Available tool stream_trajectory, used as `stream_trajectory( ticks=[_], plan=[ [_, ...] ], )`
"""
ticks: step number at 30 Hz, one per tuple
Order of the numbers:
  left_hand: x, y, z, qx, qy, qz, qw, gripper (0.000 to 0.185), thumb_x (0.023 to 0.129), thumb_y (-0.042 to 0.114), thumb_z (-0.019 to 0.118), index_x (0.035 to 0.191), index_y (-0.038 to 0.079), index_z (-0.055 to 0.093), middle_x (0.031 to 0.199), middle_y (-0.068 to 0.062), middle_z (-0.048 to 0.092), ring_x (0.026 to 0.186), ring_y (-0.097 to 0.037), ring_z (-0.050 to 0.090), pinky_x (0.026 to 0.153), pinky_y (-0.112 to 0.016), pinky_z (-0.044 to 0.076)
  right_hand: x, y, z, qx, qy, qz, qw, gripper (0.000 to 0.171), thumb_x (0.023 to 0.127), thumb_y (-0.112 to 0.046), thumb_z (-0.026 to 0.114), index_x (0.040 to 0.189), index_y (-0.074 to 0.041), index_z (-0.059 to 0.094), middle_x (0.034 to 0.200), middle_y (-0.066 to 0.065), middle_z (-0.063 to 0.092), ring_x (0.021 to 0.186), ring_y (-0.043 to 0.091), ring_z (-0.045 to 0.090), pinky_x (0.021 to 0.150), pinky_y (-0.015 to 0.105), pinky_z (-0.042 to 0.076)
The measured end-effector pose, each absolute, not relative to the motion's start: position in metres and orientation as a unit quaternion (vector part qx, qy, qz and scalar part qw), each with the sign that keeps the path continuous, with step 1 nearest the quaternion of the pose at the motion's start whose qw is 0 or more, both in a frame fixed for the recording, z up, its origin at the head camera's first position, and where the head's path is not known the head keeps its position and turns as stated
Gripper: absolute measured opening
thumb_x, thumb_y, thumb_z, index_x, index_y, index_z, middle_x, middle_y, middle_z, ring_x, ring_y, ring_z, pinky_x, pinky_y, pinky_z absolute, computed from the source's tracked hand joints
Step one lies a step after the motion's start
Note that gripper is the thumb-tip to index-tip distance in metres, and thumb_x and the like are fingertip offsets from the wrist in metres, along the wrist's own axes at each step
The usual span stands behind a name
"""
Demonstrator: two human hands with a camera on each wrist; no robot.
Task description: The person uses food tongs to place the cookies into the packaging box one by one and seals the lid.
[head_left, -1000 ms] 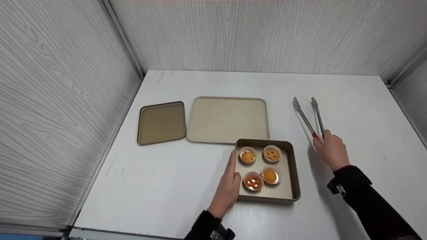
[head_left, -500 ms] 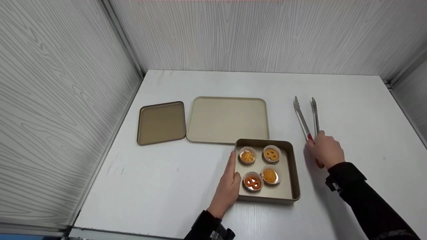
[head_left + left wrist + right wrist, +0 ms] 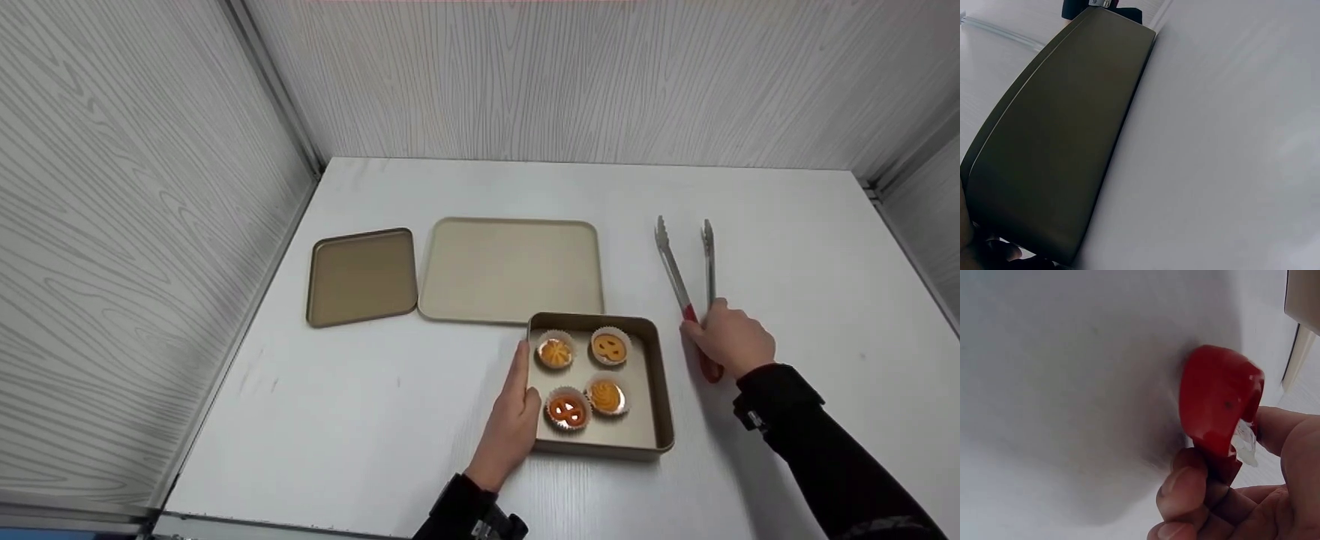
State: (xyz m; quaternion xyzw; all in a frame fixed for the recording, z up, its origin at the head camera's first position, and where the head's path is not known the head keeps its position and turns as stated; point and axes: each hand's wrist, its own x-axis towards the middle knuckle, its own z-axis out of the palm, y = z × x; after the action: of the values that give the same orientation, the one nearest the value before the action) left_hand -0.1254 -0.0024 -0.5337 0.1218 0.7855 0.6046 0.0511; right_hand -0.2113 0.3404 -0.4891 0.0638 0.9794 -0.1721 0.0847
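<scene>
Tongs (image 3: 686, 281) got gripped at the red handle by my right hand (image 3: 731, 341), which slid back along them. Left hand (image 3: 514, 420) lay flat against the pan (image 3: 664, 390).

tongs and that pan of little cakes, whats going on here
A person's right hand grips the red-handled metal tongs, whose tips lie apart on the white table. The left hand rests flat against the left wall of the square baking pan, which holds four cupcakes in paper cases. Two flat trays lie bare behind it.
</scene>
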Motion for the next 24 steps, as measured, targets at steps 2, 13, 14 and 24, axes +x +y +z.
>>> stream_trajectory(
  ticks=[2,13,14,24],
  plan=[
    [-0.126,-0.002,-0.533,0.121,0.784,0.606,0.054,0.066,0.104,0.003,0.034,0.165,0.007,0.007,0.172,-0.008,0.01,0.157,-0.019,0.011,0.128,-0.041,0.01,-0.212,0.341,-0.489,0.064,0.979,-0.17,0.09,0.051,0.098,-0.038,0.057,0.102,0.012,0.047,0.07,0.02,0.06,0.057,0.03,0.062,0.043,0.037,0.046],
    [-0.126,-0.003,-0.534,0.121,0.791,0.598,0.054,0.065,0.105,0.005,0.032,0.165,0.008,0.007,0.172,-0.009,0.01,0.157,-0.02,0.011,0.128,-0.044,0.012,-0.21,0.345,-0.489,0.06,0.975,-0.187,0.101,0.076,0.1,-0.049,0.057,0.122,0.022,0.042,0.072,0.019,0.06,0.06,0.029,0.061,0.047,0.034,0.046],
    [-0.126,-0.003,-0.535,0.122,0.79,0.599,0.054,0.066,0.105,0.005,0.032,0.165,0.008,0.007,0.172,-0.009,0.01,0.157,-0.021,0.011,0.128,-0.045,0.012,-0.21,0.346,-0.489,0.06,0.975,-0.19,0.103,0.077,0.1,-0.052,0.057,0.12,0.022,0.042,0.071,0.019,0.06,0.06,0.028,0.061,0.047,0.034,0.045],
    [-0.125,-0.003,-0.534,0.123,0.791,0.598,0.049,0.066,0.104,0.004,0.034,0.165,0.008,0.008,0.172,-0.006,0.01,0.157,-0.018,0.011,0.128,-0.041,0.012,-0.203,0.355,-0.479,0.081,0.969,-0.197,0.128,0.108,0.098,-0.072,0.041,0.143,0.024,0.026,0.088,0.033,0.061,0.071,0.033,0.06,0.056,0.04,0.048]
  ],
)
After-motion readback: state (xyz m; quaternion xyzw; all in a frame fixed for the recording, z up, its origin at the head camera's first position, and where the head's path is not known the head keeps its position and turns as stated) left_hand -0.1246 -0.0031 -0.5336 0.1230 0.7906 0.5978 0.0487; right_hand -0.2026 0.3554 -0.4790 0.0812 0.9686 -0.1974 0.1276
